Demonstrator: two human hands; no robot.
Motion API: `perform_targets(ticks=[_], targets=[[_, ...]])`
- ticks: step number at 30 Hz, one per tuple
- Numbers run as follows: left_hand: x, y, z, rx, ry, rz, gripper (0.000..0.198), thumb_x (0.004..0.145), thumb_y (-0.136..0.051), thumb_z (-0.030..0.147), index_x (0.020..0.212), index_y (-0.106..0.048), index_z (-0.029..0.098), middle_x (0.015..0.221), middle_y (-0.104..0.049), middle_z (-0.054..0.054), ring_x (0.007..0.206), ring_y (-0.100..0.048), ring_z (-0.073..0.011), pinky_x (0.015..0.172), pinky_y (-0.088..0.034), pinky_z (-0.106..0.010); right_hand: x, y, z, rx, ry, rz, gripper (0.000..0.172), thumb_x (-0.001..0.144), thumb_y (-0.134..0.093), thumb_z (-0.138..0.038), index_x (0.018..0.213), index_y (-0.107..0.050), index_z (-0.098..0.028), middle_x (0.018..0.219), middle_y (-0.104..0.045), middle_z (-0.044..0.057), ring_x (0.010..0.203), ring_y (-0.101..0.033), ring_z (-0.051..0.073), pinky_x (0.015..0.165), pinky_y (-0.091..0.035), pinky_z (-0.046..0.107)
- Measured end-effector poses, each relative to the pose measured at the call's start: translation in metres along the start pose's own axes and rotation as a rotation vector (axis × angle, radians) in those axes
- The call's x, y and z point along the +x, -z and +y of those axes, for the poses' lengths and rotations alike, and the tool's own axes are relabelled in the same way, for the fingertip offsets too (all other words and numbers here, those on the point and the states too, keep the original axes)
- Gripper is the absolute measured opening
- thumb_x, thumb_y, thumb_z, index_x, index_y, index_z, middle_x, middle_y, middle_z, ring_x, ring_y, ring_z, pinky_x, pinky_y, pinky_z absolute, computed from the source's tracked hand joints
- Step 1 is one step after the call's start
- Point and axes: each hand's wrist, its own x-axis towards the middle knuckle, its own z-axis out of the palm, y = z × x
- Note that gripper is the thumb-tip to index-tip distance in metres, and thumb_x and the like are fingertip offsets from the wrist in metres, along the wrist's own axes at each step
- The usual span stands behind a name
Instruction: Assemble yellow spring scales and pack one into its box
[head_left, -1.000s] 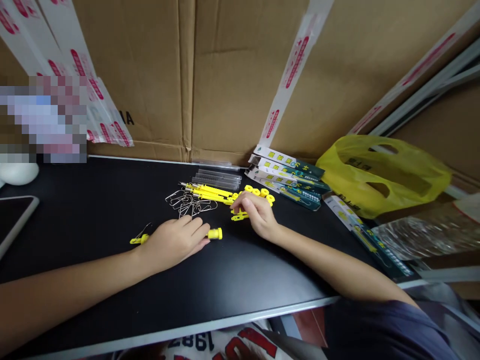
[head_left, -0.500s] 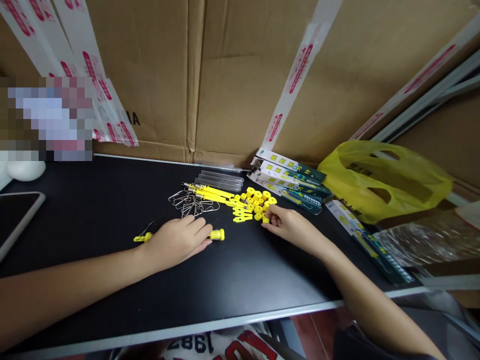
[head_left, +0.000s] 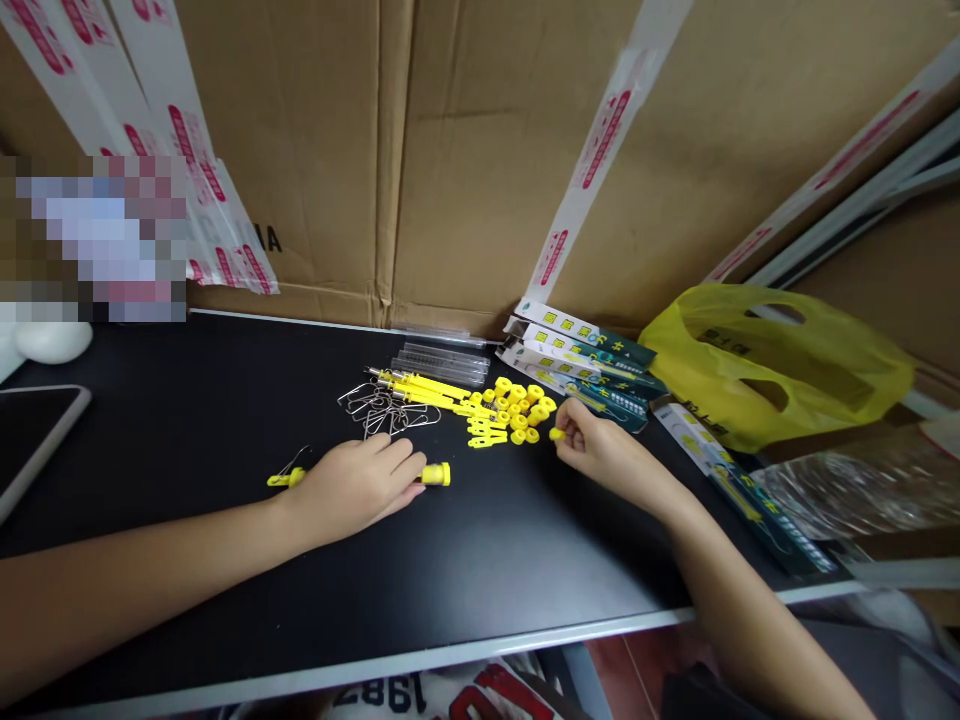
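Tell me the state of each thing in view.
Left hand: closed over yellow-ended plastic tube
Right hand: pinching small yellow plastic piece
Round yellow plastic caps: loose, clustered
Silver wire hooks: piled
Clear plastic tubes: side by side
Green-and-white cardboard boxes: most piled, one apart
Yellow plastic bag: untied

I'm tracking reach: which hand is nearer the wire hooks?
Left: the left hand is just on the near side of the wire hooks; the right hand is farther off, to their right.
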Motion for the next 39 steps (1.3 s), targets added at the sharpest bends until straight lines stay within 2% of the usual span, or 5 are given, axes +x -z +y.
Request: perform_targets(ticks=[8, 13, 17, 21, 39], targets=[[-0.001, 0.001, 0.001, -0.014, -0.031, 0.052, 0.022, 0.093, -0.046, 0.03, 0.107, -0.056, 0.016, 0.081, -0.058, -0.001, 0.072, -0.053, -0.0163, 0.061, -0.035, -0.029, 0.008, -0.009, 0.009, 0.0, -0.002, 0.049, 0.01, 0.078, -0.049, -0.018, 0.086, -0.046, -0.021, 0.065, -0.055, -0.002, 0.053, -0.051, 0.012, 0.05, -0.032, 0.022], [0.0, 0.002, 0.002, -0.002, -0.065, 0.096, 0.028, 0.092, -0.049, 0.028, 0.118, -0.052, 0.017, 0.08, -0.059, 0.0, 0.071, -0.053, -0.0153, 0.057, -0.034, -0.028, 0.001, -0.012, -0.013, 0.062, -0.022, 0.198, 0.018, 0.083, -0.055, -0.033, 0.077, -0.043, -0.021, 0.056, -0.046, -0.005, 0.048, -0.043, 0.011, 0.048, -0.029, 0.023], [0.001, 0.003, 0.002, -0.004, -0.087, 0.115, 0.028, 0.092, -0.051, 0.027, 0.118, -0.052, 0.018, 0.079, -0.059, 0.001, 0.07, -0.053, -0.015, 0.058, -0.035, -0.028, -0.007, -0.032, -0.05, 0.366, 0.264, 0.045, 0.022, 0.087, -0.055, -0.039, 0.097, -0.054, -0.019, 0.068, -0.052, -0.002, 0.056, -0.046, 0.011, 0.055, -0.039, 0.022], [0.002, 0.003, 0.003, 0.001, -0.119, 0.149, 0.028, 0.092, -0.05, 0.027, 0.119, -0.052, 0.018, 0.078, -0.058, 0.001, 0.069, -0.052, -0.0147, 0.057, -0.036, -0.027, -0.005, -0.054, -0.076, 0.384, 0.402, 0.059, 0.033, 0.081, -0.064, -0.041, 0.105, -0.058, -0.019, 0.076, -0.055, 0.001, 0.068, -0.05, 0.013, 0.063, -0.042, 0.025], [0.001, 0.003, 0.0, -0.054, -0.099, 0.14, 0.027, 0.094, -0.046, 0.026, 0.118, -0.054, 0.018, 0.078, -0.06, -0.001, 0.07, -0.053, -0.014, 0.06, -0.038, -0.025, -0.001, -0.055, -0.076, 0.485, 0.43, 0.023, 0.02, 0.081, -0.064, -0.029, 0.096, -0.058, -0.018, 0.078, -0.058, 0.002, 0.068, -0.05, 0.012, 0.063, -0.043, 0.025]])
